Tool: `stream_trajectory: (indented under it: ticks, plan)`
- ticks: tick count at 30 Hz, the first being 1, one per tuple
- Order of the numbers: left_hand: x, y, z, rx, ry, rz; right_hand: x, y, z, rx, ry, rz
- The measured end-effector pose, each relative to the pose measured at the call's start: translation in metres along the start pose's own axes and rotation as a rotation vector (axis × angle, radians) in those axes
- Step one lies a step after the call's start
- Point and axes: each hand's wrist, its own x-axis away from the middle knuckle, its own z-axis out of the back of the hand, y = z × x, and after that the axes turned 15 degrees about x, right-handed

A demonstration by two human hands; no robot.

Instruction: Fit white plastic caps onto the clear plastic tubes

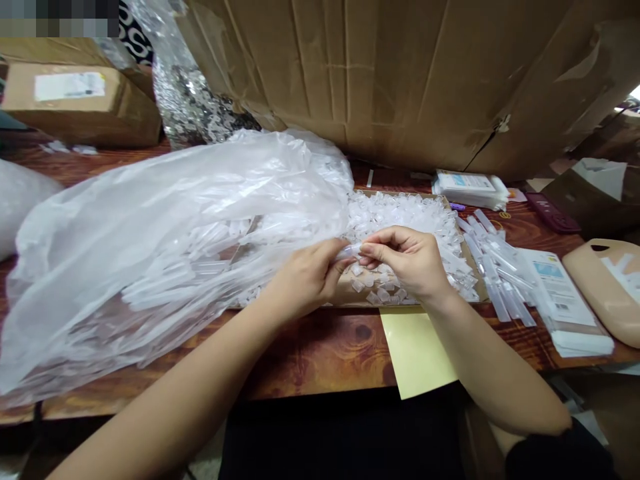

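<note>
Both hands meet over a shallow cardboard tray (pixel 350 293) heaped with small clear plastic caps (pixel 400 213). My left hand (pixel 313 270) is closed around a clear plastic tube (pixel 349 251), most of it hidden by the fingers. At the tube's right end, my right hand (pixel 407 257) pinches with thumb and forefinger; whether it grips the tube itself or a small cap on it, I cannot tell. To the left, a large translucent plastic bag (pixel 165 193) holds many clear tubes (pixel 170 277). More clear tubes (pixel 500 267) lie in a loose pile right of the tray.
A yellow paper sheet (pixel 415 353) hangs over the table's front edge. Printed packs (pixel 560 300) and a beige bin (pixel 607 287) stand at the right, another pack stack (pixel 470 187) behind. A large cardboard box (pixel 375 80) blocks the back; a smaller box (pixel 80 107) sits far left.
</note>
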Motion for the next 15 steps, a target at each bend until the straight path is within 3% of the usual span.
stream_trajectory:
  ticks: [4,8,10,13,15]
  plan:
    - [-0.001,-0.011,-0.001,-0.113,-0.003,-0.023,-0.006,0.004,0.007,0.093,-0.061,-0.055]
    - [-0.004,-0.015,0.009,-0.03,0.016,0.07,-0.008,0.0,0.018,0.538,-0.033,0.066]
    - [-0.006,-0.016,0.014,0.06,0.017,0.107,-0.004,-0.001,0.015,0.8,-0.148,0.204]
    - [-0.007,-0.018,0.016,0.206,-0.004,0.131,0.003,0.004,-0.001,1.139,-0.44,0.363]
    - [-0.008,-0.019,0.015,0.261,-0.018,0.136,0.006,0.01,-0.012,1.259,-0.524,0.414]
